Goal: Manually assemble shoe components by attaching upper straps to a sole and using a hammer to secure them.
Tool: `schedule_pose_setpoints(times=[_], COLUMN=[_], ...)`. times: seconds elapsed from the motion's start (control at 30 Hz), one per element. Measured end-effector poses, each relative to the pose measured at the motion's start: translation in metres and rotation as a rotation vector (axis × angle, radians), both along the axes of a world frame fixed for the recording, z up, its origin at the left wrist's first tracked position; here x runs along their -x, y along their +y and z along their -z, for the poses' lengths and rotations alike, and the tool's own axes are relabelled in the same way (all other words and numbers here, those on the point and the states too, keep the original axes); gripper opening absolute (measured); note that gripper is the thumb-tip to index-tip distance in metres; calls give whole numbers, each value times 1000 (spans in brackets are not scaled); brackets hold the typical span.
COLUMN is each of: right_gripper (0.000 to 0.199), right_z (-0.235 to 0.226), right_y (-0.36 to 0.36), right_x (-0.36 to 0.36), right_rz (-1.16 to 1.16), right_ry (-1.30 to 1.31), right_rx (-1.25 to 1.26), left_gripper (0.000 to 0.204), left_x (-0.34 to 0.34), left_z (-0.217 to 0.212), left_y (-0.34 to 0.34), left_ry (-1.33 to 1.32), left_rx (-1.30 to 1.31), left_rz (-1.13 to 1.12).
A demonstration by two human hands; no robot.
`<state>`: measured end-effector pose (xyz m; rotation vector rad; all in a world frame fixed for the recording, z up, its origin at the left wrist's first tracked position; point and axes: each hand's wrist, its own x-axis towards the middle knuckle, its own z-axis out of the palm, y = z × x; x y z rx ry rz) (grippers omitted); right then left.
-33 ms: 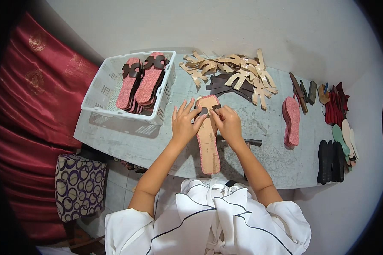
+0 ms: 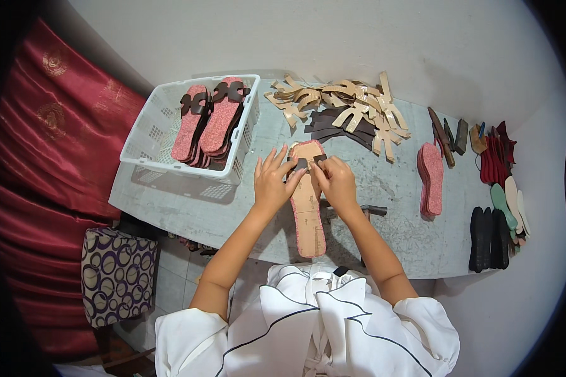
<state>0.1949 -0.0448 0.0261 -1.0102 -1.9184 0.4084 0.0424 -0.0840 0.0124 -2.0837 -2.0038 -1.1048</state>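
An insole (image 2: 307, 220), tan on its upturned side with a pink edge, lies lengthwise before me, its wider end away from me. Two dark brown ends of a strap (image 2: 319, 158) are folded over that wider part. My left hand (image 2: 273, 179) has its thumb and index finger at the left strap end, the other fingers spread. On the opposite side, the fingers of my right hand (image 2: 338, 182) are bent and pinch the right strap end. The rest of the strap is hidden under the insole. Beneath the insole is a dark metal stand (image 2: 375, 210), mostly covered.
A white plastic basket (image 2: 250, 113) at the left holds stacked pink insoles with brown straps. Beige strap pieces (image 2: 358, 97) and dark brown strap pieces (image 2: 341, 130) are piled behind my hands. Pink insoles (image 2: 429, 179), hand tools (image 2: 445, 135) and black soles (image 2: 489, 239) lie at the right.
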Motion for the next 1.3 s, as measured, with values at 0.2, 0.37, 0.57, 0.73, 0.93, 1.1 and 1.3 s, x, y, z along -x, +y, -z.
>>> schedule_pose_setpoints(times=[0.2,0.37,0.57,0.73,0.93,1.1,1.3], right_gripper=[17,16,14,18,18,17,16], right_z=[4,7,10,14,17,16,16], right_y=[-1,-3,-3,-4,-6,-6,-9], right_x=[4,7,11,13,16,16,15], right_rz=[11,31,75,112,158,159,152], right_ry=[-42,-28,-66,-159,-192,-214,-265], right_rx=[-73,-71,-198,-219,-236,-267,-279], left_gripper=[31,32,29,26,26,27,27], left_x=[1,0,-1,-1,-1,0,1], left_z=[4,10,14,17,16,16,17], left_y=[1,1,1,1,0,-1,0], left_ry=[-68,-77,-102,-87,-85,-68,-66], left_rx=[28,-10,-32,-67,-60,-44,-45], left_rz=[32,48,54,56,57,56,54])
